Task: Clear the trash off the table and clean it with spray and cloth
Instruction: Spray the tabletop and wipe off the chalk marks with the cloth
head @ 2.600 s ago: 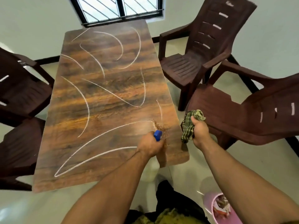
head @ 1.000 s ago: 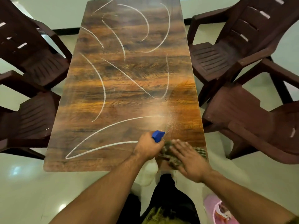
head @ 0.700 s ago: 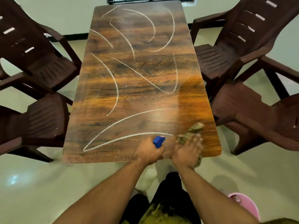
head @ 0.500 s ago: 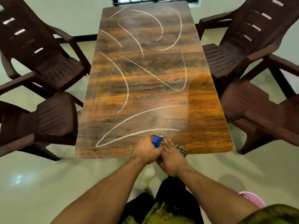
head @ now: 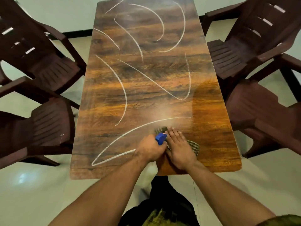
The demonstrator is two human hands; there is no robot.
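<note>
The left hand (head: 149, 150) is curled around the neck of a spray bottle (head: 161, 138) at the near edge of the counter (head: 211, 128), its blue nozzle pointing out over the wood. The right hand (head: 180, 148) lies beside it with fingers spread flat, pressing a striped cloth (head: 194, 146) onto the surface. The two hands touch at the knuckles.

The cloth looks soft, limp and light. It is bunched under the palm and shows past the fingertips and the wrist side. It should slide best under broad, flat pressure and can be gathered from any fold.

The bottle appears to be rigid plastic. Most of its pale body is hidden below the left hand, so its fill and weight cannot be judged. The neck under the trigger looks like the surest hold, and wet plastic may be slippery.

The glossy wood-grain top looks hard and slick. A pale haze (head: 162, 115) just beyond the fingers could be mist or glare. White curved streaks (head: 124, 95) cross the counter from the near end to the far end.

Four dark brown plastic chairs (head: 53, 66) stand around it on a pale floor (head: 32, 193).

No brand, label or writing can be read on anything.
</note>
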